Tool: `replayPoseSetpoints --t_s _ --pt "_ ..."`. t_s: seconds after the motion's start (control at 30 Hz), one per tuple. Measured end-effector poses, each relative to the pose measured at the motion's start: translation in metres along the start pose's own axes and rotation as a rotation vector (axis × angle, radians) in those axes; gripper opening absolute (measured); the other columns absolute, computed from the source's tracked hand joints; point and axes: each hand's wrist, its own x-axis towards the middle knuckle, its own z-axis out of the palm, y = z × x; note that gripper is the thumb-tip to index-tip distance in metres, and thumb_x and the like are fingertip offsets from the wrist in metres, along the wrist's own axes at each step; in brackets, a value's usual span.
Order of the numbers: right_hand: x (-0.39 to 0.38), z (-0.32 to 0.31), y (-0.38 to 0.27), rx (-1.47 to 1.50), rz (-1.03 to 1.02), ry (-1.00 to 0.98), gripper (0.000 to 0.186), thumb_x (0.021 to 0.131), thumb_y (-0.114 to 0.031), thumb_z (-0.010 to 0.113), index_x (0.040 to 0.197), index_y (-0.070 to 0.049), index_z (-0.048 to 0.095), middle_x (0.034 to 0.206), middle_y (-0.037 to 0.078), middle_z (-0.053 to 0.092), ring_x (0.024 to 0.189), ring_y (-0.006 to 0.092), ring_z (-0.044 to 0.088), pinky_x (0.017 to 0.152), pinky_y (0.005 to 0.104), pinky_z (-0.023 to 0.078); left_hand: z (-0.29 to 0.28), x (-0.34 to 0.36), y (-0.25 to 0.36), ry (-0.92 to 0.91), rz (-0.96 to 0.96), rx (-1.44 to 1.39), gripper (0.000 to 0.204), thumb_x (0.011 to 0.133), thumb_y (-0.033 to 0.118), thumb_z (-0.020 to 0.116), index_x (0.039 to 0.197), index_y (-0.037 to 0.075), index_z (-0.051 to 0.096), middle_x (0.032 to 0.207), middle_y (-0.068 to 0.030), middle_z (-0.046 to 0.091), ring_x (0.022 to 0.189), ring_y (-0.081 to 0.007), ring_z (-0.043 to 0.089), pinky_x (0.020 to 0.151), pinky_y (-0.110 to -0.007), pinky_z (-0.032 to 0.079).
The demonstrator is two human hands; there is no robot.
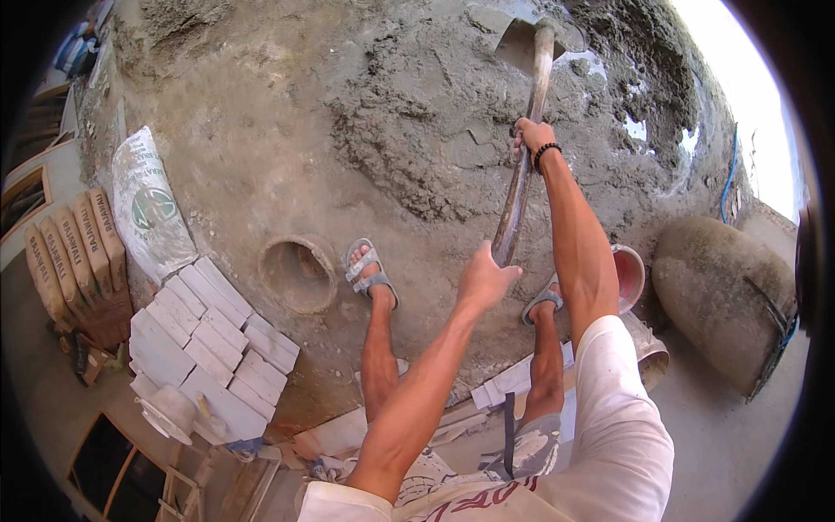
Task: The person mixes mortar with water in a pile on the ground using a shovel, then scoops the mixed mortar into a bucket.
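- Grasping the hoe (540, 70) near its butt with the left hand (484, 280)
- Gripping farther up with the right hand (534, 139)
- Holding its blade (515, 45) toward the wet mortar's (409, 122) far edge

Both hands (488, 278) curl inward, right arm (583, 235) outstretched.

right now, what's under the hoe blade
Wet grey cement mix shows around the hoe blade; whatever lies directly beneath is covered by the metal and can't be seen.
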Motion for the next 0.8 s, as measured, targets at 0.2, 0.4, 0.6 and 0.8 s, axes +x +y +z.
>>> replayPoseSetpoints --t_s 0.2,0.4,0.6,0.8 --pt "-0.052 0.032 0.142 -0.322 0.153 -0.005 0.022 0.077 -0.014 0.055 0.065 0.005 0.054 0.051 0.013 0.054 0.040 0.0237 0.054 0.038 0.0372 0.044 0.018 -0.077 -0.080 -0.095 -0.294 -0.300 0.039 0.068 0.024 0.074 0.091 0.001 0.052 0.074 -0.0115 0.056 0.062 -0.0228 0.054 0.057 -0.035 0.042" --pt "-0.123 0.001 0.154 -0.231 0.212 -0.108 0.021 0.077 -0.013 0.056 0.068 0.007 0.053 0.056 0.013 0.056 0.045 0.0212 0.055 0.040 0.0348 0.044 0.014 -0.153 -0.058 -0.091 -0.348 -0.042 0.049 0.068 0.031 0.075 0.097 -0.001 0.052 0.086 -0.0226 0.060 0.082 -0.0378 0.059 0.072 -0.042 0.045" --pt "-0.158 -0.036 0.182 0.007 0.315 -0.130 0.012 0.075 -0.006 0.055 0.080 0.001 0.046 0.053 0.009 0.050 0.039 0.0193 0.048 0.036 0.0347 0.043 0.055 -0.196 -0.068 -0.079 -0.253 0.028 0.048 0.071 0.027 0.073 0.102 -0.002 0.051 0.087 -0.0234 0.062 0.086 -0.0392 0.060 0.074 -0.044 0.045" --pt "-0.043 -0.068 0.100 0.146 0.001 -0.009 0.011 0.075 -0.008 0.055 0.081 -0.001 0.050 0.055 0.008 0.051 0.040 0.0178 0.049 0.037 0.0306 0.043 0.061 -0.046 -0.040 -0.096 -0.058 0.006 0.048 0.072 0.027 0.071 0.106 0.002 0.050 0.086 -0.0233 0.061 0.083 -0.0382 0.061 0.072 -0.042 0.047"
